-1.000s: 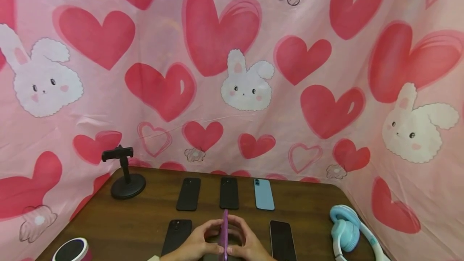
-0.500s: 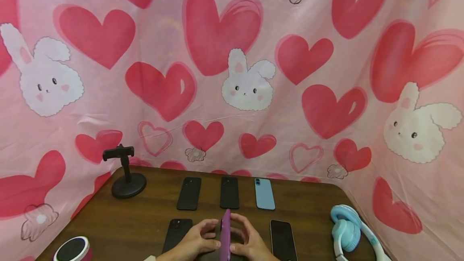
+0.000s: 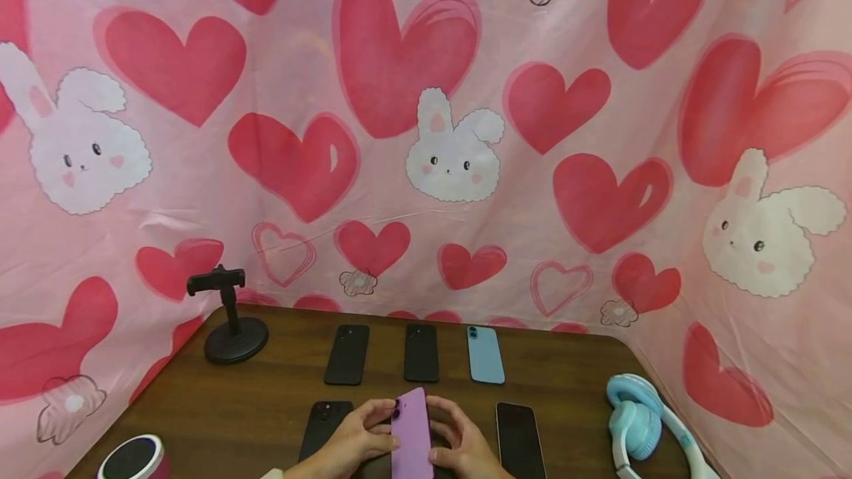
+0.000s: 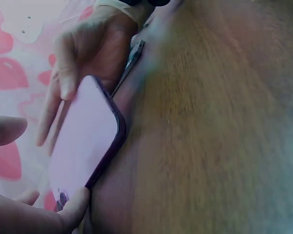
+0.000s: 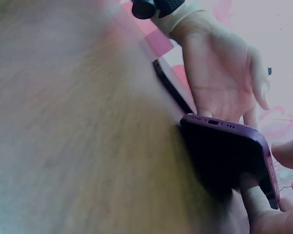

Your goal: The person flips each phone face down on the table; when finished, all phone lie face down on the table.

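Observation:
Over the near middle of the table, a purple smartphone [image 3: 411, 435] is held between both hands, its back with the camera lenses turned toward the head view. The left hand [image 3: 356, 438] grips its left edge. On the right edge, the right hand [image 3: 464, 443] holds it with thumb and fingers. The left wrist view has the phone's pale purple back [image 4: 85, 134] tilted close over the wood. Its black screen side [image 5: 224, 153] and the charging port end show in the right wrist view, with a finger against the screen.
A black phone [image 3: 322, 423] lies left of the hands, a dark-screened phone [image 3: 521, 440] right. Behind are two black phones [image 3: 347, 355] and a light blue one [image 3: 486, 355]. A phone stand [image 3: 234, 340], blue headphones [image 3: 635, 427] and a white-rimmed round object [image 3: 133, 458] sit around the table.
The purple phone has turned from edge-on to showing its back to the head view. Both hands keep hold of it and stay in about the same place.

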